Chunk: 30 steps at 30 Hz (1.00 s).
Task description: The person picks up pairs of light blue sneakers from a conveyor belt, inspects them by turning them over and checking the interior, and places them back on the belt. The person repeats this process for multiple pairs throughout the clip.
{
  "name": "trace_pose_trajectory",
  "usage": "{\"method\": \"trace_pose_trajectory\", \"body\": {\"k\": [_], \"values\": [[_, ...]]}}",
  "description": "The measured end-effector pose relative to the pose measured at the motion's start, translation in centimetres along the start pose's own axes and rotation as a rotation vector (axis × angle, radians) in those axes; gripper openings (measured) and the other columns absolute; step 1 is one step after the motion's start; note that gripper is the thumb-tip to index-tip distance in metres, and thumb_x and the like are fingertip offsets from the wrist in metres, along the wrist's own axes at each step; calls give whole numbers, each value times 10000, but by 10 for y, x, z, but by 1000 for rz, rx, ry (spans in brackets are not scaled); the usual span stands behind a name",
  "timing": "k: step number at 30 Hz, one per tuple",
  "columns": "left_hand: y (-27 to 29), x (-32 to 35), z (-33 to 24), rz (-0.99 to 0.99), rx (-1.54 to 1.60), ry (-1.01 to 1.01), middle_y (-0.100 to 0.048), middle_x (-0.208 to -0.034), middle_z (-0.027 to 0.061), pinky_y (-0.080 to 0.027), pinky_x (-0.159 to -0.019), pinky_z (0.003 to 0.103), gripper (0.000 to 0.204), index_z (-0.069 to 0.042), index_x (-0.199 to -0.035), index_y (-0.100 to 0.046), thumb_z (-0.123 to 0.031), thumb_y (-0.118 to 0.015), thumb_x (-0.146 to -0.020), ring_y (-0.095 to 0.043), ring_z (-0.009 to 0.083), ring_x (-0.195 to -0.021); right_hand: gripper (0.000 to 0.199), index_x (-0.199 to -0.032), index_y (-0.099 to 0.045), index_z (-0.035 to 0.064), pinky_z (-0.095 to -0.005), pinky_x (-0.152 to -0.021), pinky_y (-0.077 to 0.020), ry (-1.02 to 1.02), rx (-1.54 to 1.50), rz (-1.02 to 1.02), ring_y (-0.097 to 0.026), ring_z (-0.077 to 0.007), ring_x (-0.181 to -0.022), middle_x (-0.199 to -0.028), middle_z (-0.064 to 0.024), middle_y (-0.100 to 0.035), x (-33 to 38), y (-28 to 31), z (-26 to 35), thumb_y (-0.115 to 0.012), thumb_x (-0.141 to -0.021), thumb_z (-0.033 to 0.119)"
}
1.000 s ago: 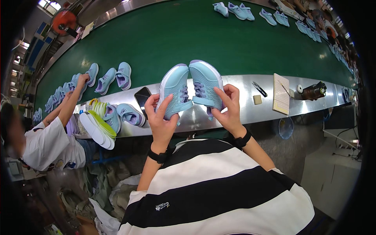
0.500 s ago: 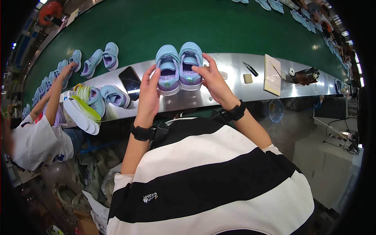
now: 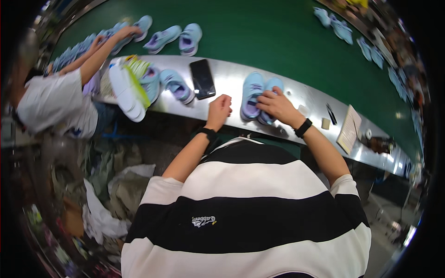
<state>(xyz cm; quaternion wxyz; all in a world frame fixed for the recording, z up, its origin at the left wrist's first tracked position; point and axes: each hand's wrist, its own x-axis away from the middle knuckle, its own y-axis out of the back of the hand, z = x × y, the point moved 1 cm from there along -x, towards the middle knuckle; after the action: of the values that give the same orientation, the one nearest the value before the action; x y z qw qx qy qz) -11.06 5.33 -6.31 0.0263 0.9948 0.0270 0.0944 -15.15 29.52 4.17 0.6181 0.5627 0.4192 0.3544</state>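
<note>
Right hand (image 3: 277, 104), fingers clamped on a pair of light-blue shoes (image 3: 252, 95) (side by side) on the steel worktop (image 3: 222, 85); left hand (image 3: 219, 109), fingers curled together, beside them.

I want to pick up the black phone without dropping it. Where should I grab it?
Probably take the black phone by its two long edges, coming from above: it lies flat on the shiny metal ledge, with bare space on both sides.
</note>
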Motion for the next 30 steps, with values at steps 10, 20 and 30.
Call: {"method": "trace_pose_trajectory", "body": {"k": [10, 20, 30], "values": [[1, 4, 0, -35, 4, -90, -608, -687, 63, -487, -519, 264, 191, 29, -897, -619, -139, -553, -962, -626, 125, -571, 187, -805, -665, 61, -400, -770, -424, -378, -149, -497, -597, -281, -802, -812, -73, -658, 17, 48, -7, -744, -637, 82], [-6, -1, 8, -57, -73, -103, -620, -664, 68, -479, -481, 251, 202, 27, -871, -625, -144, -575, -967, -598, 110, -529, 216, -689, -697, 25, -346, -546, -512, -1085, -299, -612, -638, -269, -543, -599, -142, -637, 49, 73, -100, -753, -660, 232], [-10, 5, -9, -44, 26, -55, -620, -709, 35, -485, -515, 218, 188, 18, -911, -631, -150, -577, -976, -596, 81, -591, 302, -985, -740, 38, -306, -679, -520, -604, -20, -1121, -699, -199, -748, -819, -127, -721, -13, 261, -301, -677, -851, 301]]}}
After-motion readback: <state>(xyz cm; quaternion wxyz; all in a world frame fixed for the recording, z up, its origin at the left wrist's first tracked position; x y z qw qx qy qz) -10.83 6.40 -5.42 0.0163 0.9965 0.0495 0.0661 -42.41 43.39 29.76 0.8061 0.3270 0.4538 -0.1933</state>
